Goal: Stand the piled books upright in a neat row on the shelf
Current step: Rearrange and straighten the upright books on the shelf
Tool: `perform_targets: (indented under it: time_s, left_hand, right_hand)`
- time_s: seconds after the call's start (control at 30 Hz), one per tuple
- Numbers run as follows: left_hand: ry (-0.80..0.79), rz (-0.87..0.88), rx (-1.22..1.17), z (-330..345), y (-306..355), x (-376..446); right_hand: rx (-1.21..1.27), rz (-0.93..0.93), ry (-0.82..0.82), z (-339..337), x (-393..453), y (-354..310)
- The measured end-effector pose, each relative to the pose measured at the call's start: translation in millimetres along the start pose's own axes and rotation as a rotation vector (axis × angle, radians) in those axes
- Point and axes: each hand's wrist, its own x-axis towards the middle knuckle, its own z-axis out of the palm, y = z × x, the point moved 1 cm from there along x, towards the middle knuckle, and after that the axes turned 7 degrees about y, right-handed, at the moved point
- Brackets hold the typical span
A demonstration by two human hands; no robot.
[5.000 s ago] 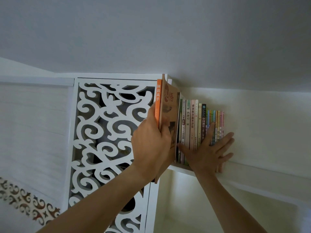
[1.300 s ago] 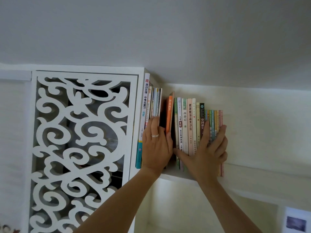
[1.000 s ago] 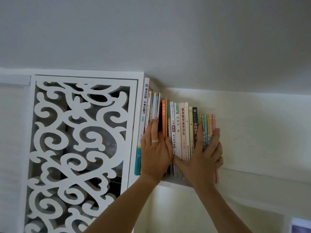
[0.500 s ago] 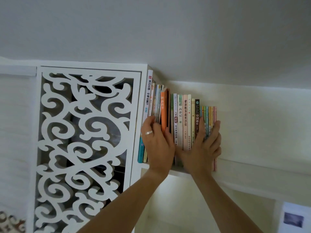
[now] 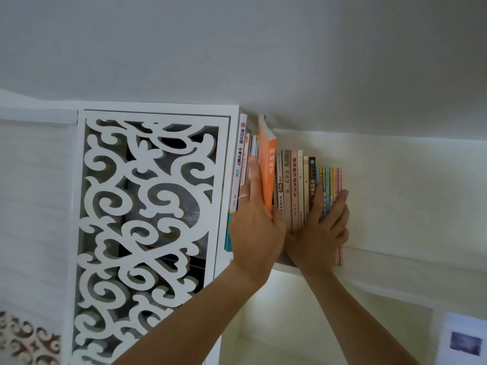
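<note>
Orange book [image 5: 268, 169] pinched in left hand [image 5: 254, 230], above row.

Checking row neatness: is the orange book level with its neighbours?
No, the orange book, gripped by the left hand, sticks up above the books beside it.

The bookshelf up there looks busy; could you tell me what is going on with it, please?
A person is arranging books on a high white shelf near the ceiling. The left hand grips an orange book that sticks out and above the row, tilted, between the tall books on the left and the upright row on the right. The right hand presses flat against that row's spines. The orange book is not yet seated flush.
</note>
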Motion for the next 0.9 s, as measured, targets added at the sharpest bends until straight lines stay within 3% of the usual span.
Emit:
perform_targets:
  time_s: [0.23,0.37,0.63,0.9]
  left_hand:
    - [0.028,0.042,-0.081,-43,37,3]
    - [-0.046,-0.061,-0.185,-53,47,0]
    - [-0.069,0.015,-0.069,-53,51,-2]
    - [-0.181,-0.299,-0.217,-48,27,31]
  right_hand:
    - [0.000,0.046,-0.010,-7,0,-8]
    - [0.000,0.025,-0.006,-3,0,-2]
    - [0.010,0.034,-0.014,-7,4,0]
    - [-0.014,-0.003,0.020,2,3,10]
